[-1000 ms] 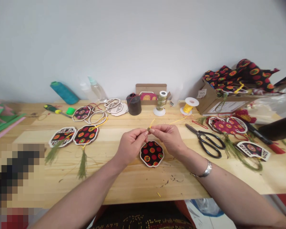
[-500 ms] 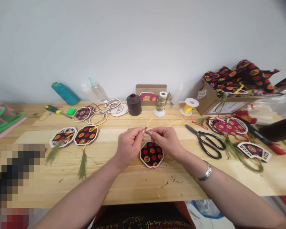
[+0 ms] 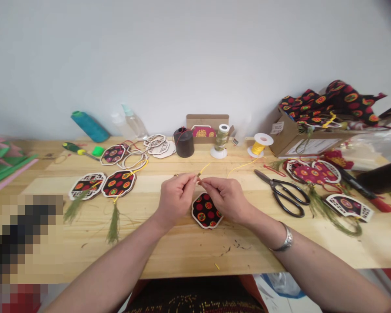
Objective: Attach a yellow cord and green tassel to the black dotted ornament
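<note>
My left hand (image 3: 177, 195) is closed, its thumb and forefinger pinching a short yellow cord (image 3: 204, 168) whose loose end points up and right. Close beside those fingertips, my right hand (image 3: 226, 195) is also closed in a pinch; what lies between its fingers is too small to make out. Below both hands, a black patterned fabric pendant (image 3: 207, 213) with a pale scalloped rim lies flat on the table, partly covered by my right hand. Black-handled scissors (image 3: 283, 193) rest to the right of my right hand.
Behind the hands stand a yellow cord spool (image 3: 258, 148), a green thread spool (image 3: 221, 141) and a black thread cone (image 3: 184, 145). Tasselled pendants (image 3: 119, 184) lie at left. On the right are more pendants (image 3: 316, 173) and a cardboard box (image 3: 303, 141) topped with patterned fabric.
My right hand's fingertips have drawn slightly right and down from my left fingertips, and that hand now covers more of the pendant. My left hand stays nearly in place.
</note>
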A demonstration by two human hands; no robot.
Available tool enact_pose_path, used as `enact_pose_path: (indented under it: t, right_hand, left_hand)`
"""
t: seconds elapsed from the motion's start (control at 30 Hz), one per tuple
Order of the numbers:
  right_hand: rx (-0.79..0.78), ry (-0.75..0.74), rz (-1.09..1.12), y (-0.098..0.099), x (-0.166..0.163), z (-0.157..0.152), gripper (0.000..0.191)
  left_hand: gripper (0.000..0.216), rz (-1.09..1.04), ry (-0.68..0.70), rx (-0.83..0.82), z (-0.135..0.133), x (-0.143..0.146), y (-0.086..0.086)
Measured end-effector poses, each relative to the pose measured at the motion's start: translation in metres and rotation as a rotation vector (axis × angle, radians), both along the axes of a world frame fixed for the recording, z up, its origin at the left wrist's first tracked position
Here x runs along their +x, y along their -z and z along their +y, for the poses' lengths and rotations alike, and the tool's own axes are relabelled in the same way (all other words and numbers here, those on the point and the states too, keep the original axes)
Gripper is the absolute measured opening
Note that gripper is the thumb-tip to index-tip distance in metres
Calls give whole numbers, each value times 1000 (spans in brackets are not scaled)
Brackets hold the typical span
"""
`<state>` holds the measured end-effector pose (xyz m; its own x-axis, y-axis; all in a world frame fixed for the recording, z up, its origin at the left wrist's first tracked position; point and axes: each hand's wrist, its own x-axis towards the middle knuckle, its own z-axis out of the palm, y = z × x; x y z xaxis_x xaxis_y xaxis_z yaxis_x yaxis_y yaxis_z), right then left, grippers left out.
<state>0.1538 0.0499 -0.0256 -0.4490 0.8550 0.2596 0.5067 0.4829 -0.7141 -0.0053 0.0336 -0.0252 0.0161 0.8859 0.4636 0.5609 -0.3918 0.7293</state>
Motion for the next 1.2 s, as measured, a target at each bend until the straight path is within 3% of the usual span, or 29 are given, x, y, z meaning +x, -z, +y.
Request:
enact_pose_path:
  t: [0.33, 0.4, 0.6, 0.73, 0.83, 0.97, 1.1, 1.2]
  right_hand:
    - [106, -61, -125, -5, 2, 0, 25]
    - [220, -50, -188, -3, 2, 0, 23]
    - [849, -63, -432, -4, 8, 2, 23]
    - [949, -105, -448, -14, 16, 6, 26]
    - [837, -131, -346, -15, 22, 14, 27]
    - [466, -123, -54, -9, 26, 27, 20]
    - [54, -134, 216, -5, 23, 32, 14]
    - [-123, -127, 294, -4, 19, 29, 17]
  left_hand:
    - [19, 73, -30, 26, 1, 0, 1]
    - [20, 101, -33, 31, 2, 0, 2]
    - [20, 270, 54, 58, 2, -2, 2]
    - [23, 317, 183, 22, 0, -1, 1]
    - [21, 263, 282, -14, 1, 0, 0]
    - [18, 123, 353, -44, 1, 0, 0]
    - [18, -17, 298, -41, 0, 0, -1]
    - [17, -39, 197, -31, 0, 0, -4]
